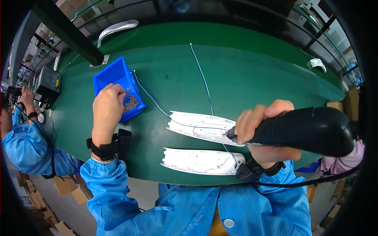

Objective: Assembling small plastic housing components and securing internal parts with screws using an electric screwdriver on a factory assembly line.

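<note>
My left hand (108,105) reaches over a blue plastic bin (112,70), its thumb and fingertips pinched together above a heap of small screws (131,103). Whatever those fingertips hold is too small or hidden to make out. My right hand (252,122) is wrapped round a black electric screwdriver (311,131). The tool lies nearly level, tip pointing left at the right end of a long white plastic shell (189,118). A thin blue cable (151,95) runs into that shell. Nearer me lies a second white shell (197,161), with another cable (202,76) leading toward its right end.
A green post (71,31) rises from the table (165,67) behind the bin. Curved white parts lie at the back left (118,27) and far right (317,64). At far left, a person in blue (29,145) works beside a black box (48,86). A black cord (315,181) crosses below the screwdriver.
</note>
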`<state>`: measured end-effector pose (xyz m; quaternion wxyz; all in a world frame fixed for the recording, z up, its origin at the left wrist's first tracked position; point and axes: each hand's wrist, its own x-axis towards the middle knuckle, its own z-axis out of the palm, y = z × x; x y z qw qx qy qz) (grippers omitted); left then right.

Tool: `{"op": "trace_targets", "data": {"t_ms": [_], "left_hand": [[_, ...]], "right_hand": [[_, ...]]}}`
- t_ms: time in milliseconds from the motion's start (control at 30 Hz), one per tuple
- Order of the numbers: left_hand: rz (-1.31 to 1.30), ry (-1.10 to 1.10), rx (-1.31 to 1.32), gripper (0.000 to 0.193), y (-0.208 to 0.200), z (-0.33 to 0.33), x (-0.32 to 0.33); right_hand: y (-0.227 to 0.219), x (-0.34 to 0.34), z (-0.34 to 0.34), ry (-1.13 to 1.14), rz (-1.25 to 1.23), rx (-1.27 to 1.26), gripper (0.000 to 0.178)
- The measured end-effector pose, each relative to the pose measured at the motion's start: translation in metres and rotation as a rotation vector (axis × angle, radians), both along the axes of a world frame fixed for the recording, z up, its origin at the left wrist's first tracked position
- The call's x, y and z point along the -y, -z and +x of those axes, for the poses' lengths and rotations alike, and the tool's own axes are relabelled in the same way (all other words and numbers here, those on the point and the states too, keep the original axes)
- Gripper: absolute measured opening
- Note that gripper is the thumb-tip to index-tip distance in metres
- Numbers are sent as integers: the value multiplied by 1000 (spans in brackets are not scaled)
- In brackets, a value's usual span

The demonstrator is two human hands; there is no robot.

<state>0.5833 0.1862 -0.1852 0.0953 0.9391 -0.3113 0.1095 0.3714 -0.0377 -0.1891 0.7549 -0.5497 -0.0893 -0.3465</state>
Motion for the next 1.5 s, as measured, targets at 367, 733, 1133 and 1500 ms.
{"op": "trace_targets", "data": {"t_ms": [367,733,1133,1500], "left_hand": [[-331,411,-42,11,-42,-55,35],[-284,793,-269,16,-14,-123,81],[-215,837,-308,13,-18,-129,89],[82,97,178,17,-33,10,4]], "right_hand": [[9,-7,0,-99,-190,212,73],[-24,-3,-4,-182,61,294,77],[-24,0,-8,-89,-38,369,68],[0,14,-34,79,12,204,72]]}}
